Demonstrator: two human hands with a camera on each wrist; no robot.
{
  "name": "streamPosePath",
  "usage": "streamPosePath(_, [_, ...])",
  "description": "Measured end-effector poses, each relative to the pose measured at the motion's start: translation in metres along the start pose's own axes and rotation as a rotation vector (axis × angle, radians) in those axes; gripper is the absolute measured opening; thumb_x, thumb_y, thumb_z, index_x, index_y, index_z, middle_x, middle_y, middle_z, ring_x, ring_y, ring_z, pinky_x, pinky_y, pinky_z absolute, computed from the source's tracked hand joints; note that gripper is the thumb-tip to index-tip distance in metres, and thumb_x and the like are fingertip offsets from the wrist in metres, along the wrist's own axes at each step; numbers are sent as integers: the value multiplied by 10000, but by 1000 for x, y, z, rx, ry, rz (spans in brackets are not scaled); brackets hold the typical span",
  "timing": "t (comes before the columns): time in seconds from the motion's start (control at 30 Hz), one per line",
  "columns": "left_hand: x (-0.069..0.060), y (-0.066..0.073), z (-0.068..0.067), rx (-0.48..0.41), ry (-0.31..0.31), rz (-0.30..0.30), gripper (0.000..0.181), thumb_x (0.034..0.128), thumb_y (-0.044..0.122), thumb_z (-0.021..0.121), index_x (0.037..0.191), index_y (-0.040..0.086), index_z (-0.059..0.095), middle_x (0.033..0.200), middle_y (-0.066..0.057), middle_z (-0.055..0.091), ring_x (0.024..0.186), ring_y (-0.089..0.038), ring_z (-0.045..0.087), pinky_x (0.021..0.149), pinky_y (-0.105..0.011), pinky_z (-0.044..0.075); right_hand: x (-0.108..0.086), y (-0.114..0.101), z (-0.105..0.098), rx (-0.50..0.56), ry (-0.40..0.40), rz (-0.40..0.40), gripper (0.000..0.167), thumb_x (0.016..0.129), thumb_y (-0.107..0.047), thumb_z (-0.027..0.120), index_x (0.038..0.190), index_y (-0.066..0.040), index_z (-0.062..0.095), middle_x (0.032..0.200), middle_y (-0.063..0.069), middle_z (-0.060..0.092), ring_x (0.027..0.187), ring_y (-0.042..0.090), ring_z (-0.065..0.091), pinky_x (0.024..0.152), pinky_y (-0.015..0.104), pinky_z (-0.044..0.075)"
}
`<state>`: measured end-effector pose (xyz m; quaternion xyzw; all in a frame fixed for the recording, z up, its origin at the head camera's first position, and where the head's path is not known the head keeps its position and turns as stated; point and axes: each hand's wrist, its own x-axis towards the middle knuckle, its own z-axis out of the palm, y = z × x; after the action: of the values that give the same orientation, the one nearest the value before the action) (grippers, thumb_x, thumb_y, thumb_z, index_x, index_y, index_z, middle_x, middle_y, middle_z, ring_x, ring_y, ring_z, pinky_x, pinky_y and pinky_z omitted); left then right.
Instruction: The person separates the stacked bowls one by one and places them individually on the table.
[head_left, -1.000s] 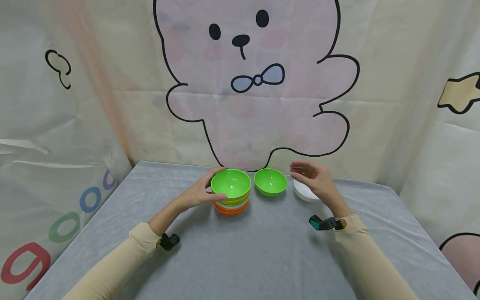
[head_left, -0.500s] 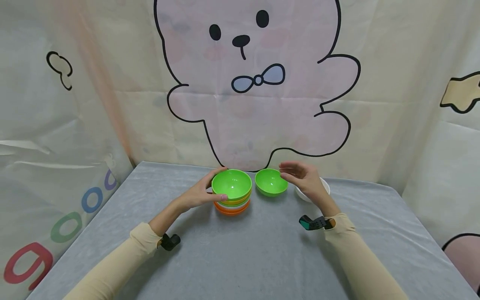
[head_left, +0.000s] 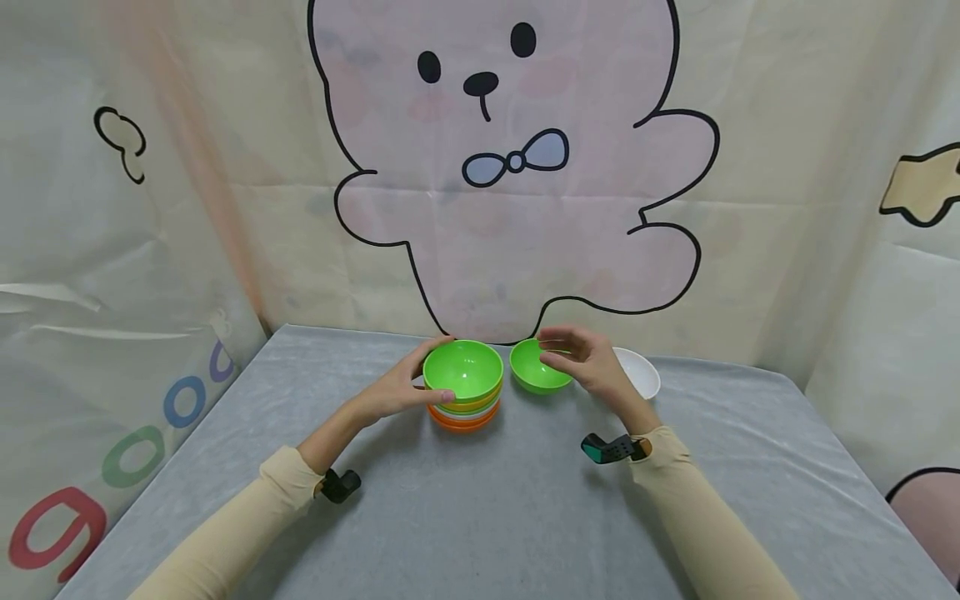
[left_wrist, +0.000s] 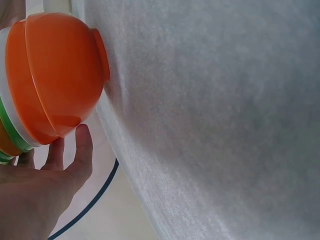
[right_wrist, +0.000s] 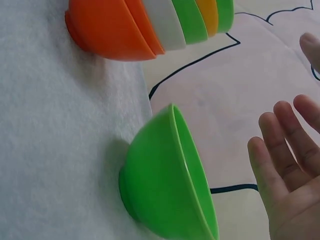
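A stack of nested bowls (head_left: 462,371) stands on the table, green on top, with yellow, green, white and orange ones below. My left hand (head_left: 393,390) holds the stack from its left side, thumb across the front and fingers round the back. In the left wrist view those fingers touch the lower orange bowl (left_wrist: 65,65). A single green bowl (head_left: 531,373) sits upright just right of the stack. Over its right rim hovers my right hand (head_left: 588,365), fingers loosely bent, holding nothing. The right wrist view shows a gap between that hand and the green bowl (right_wrist: 160,175).
A white bowl (head_left: 641,373) stands at the right, partly hidden behind the right hand and forearm. Grey cloth (head_left: 495,508) covers the table. Behind its back edge hangs a curtain (head_left: 480,250) with a cartoon bear.
My right hand has moved left, from over the white bowl to over the single green bowl, uncovering more of the white one. The left hand and the stack stay put.
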<state>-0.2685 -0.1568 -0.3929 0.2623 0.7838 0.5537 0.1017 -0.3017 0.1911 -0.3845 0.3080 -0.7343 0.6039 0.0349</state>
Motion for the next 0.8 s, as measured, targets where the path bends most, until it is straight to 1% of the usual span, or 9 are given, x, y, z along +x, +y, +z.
streamPosePath(0.1, [0,-1,0,1,1,-1,865,905,286,790,1603,257,280,1567,-61,328,1412,-312,358,1083,-575,355,1,0,4,41,-42,5,434,917,34,734,1326,67,592,1324,330,548,1244,448,538,988,366,494])
streamPosePath(0.27, [0,-1,0,1,0,-5,868,901,293,793,1602,261,282,1564,-63,333,1413,-311,357,1088,-579,345,3,0,9,41,-118,14,587,895,16,767,1422,44,511,1410,214,531,1308,478,469,1045,444,443])
streamPosePath(0.43, [0,-2,0,-5,-1,0,872,904,294,789,1606,241,276,1569,-75,326,1415,-321,355,1088,-582,342,5,-1,17,70,-177,33,732,864,-8,807,1489,33,430,1482,185,472,1362,483,399,1084,491,391])
streamPosePath(0.57, [0,-1,0,-6,3,1,875,902,283,791,1607,231,276,1570,-73,326,1408,-324,363,1084,-578,350,8,-1,24,97,-211,41,780,854,-54,831,1503,31,406,1506,195,438,1377,496,367,1093,491,379])
streamPosePath(0.8, [1,-3,0,-16,-4,10,874,908,265,786,1610,211,268,1541,-80,364,1387,-311,392,1066,-556,378,13,-2,38,100,-263,63,831,850,-148,859,1536,-54,398,1530,161,417,1401,440,366,1106,514,355])
